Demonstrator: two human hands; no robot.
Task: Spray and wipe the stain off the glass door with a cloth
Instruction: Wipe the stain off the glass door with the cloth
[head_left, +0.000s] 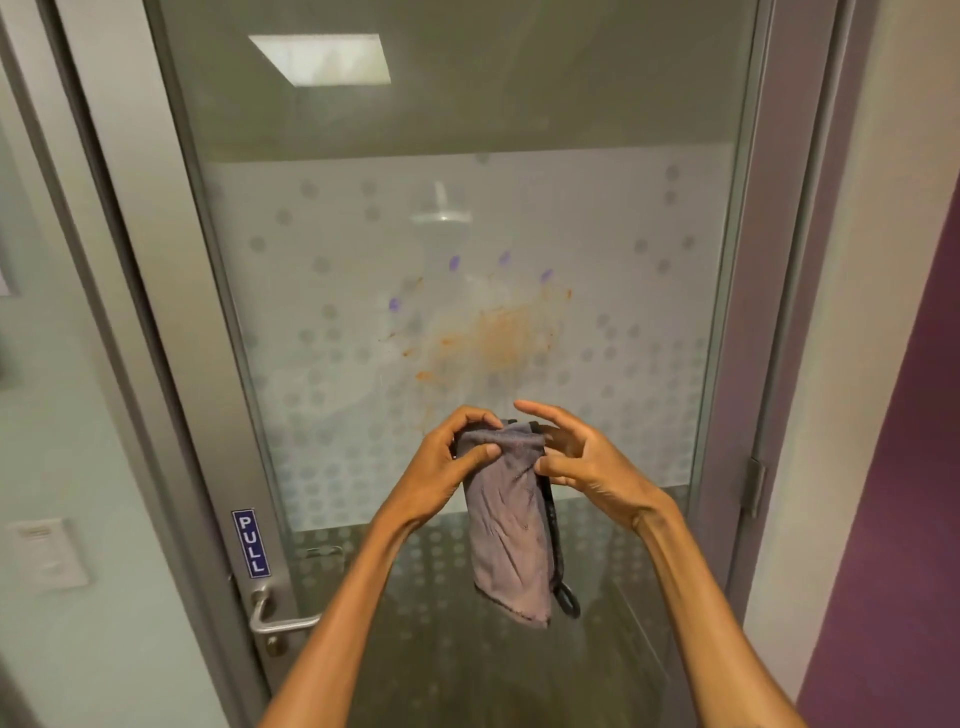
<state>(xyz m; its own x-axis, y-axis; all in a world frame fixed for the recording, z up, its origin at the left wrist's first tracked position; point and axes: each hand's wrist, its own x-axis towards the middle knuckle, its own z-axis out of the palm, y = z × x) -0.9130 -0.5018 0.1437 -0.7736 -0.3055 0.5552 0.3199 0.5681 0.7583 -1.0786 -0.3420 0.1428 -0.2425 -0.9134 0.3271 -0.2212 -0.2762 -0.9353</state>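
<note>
Cloth (506, 540), grey and folded, hangs just below the stain (493, 338), in front of the glass door (623, 234). My left hand (447, 467) holds its top end: the fingers (470, 414) are curled over the bunched upper part and the thumb presses on it from the front. My right hand (587, 462) is at the right side of the same top end; its fingers (540, 413) are spread apart and only lightly bent, and the lower ones touch the edge of the cloth. A black cord (569, 603) runs down the right edge of the cloth and ends in a small loop beside its lower corner.

The stain is orange-brown, a blurry patch with small splashes around it, on the frosted dotted band of the glass, directly above my two hands. Well below and left of the stain, on the metal frame, is a blue sign (251, 543) with the word PULL, and under it a metal lever handle (280, 621). Right of the stain, past the frame, I see a hinge (753, 486) and a purple wall (893, 519).
</note>
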